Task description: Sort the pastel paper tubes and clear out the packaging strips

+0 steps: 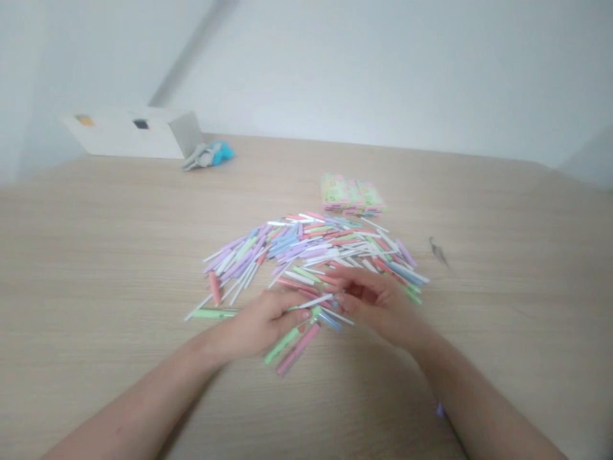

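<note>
My left hand (268,322) is closed, its thumb and forefinger pinching a thin white stick (316,301). My right hand (378,303) curls in from the other side, its fingertips pinched at the far end of that stick; a small bluish bit shows there, blurred. Below the left thumb a green pen-like tube (281,346) and a pink pen-like tube (297,349) point toward me; whether the left hand grips them I cannot tell. A blue piece (330,321) lies between the hands. Just beyond spreads a pile of pastel tubes and white sticks (292,246).
Behind the pile stand stacked small green-and-pink packs (352,195). A white box (134,135) is at the back left, with a grey and blue crumpled item (209,155) beside it. A small dark object (438,251) lies on the wooden table (502,268) at right.
</note>
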Demonstrator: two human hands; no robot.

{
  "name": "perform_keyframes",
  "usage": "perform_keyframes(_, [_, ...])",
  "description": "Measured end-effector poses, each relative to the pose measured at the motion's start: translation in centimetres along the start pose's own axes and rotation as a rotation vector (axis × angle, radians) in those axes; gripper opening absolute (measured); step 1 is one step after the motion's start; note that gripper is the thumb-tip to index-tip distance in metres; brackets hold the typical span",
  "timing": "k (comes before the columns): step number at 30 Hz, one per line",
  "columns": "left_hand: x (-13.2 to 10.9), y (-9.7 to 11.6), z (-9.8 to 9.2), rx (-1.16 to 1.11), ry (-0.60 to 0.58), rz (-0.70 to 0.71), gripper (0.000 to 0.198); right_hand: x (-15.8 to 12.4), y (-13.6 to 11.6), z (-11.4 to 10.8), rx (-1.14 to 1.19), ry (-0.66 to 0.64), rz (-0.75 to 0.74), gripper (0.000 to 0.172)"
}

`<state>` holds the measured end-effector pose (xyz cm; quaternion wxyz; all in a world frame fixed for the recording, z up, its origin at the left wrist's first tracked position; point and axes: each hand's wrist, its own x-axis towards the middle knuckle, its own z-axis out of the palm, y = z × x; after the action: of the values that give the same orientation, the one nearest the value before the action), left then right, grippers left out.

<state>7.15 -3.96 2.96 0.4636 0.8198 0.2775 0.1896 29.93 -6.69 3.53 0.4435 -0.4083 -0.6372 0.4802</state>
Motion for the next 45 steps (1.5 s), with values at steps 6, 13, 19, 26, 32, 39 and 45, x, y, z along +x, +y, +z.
perform_keyframes(6, [0.1, -0.1, -0.2, -0.062, -0.013, 0.025, 0.033, 0.7, -0.3, -2.1, 0.111, 0.184, -0.045, 0.027])
perform_keyframes(13, [0.2, -0.6, -0.3, -0.056, -0.025, -0.037, 0.036, 2.0, -2.4, -4.0, 0.099, 0.560, -0.168, 0.010])
perform_keyframes(19, [0.4, -0.6, -0.3, -0.066, -0.035, -0.037, 0.037, 5.2, -2.7, -3.4, 0.061, 0.621, -0.253, 0.011])
perform_keyframes(26, [0.2, -1.1, -0.4, -0.041, -0.012, -0.075, 0.038, 4.3, -5.4, -5.0, -0.101, 0.517, -0.214, 0.013])
perform_keyframes(32, [0.3, -0.9, -0.3, -0.037, -0.018, -0.048, 0.037, -6.2, -6.0, -10.0, -0.621, -0.292, 0.326, 0.018])
perform_keyframes(39, [0.3, -1.6, -0.1, -0.028, -0.005, -0.073, 0.037, -13.5, -1.9, -9.7, -0.604, -0.347, 0.547, 0.021])
perform_keyframes(45, [0.2, -2.1, -0.1, -0.018, 0.004, -0.076, 0.038, -12.4, -0.7, -7.9, -0.688, -0.364, 0.358, 0.003])
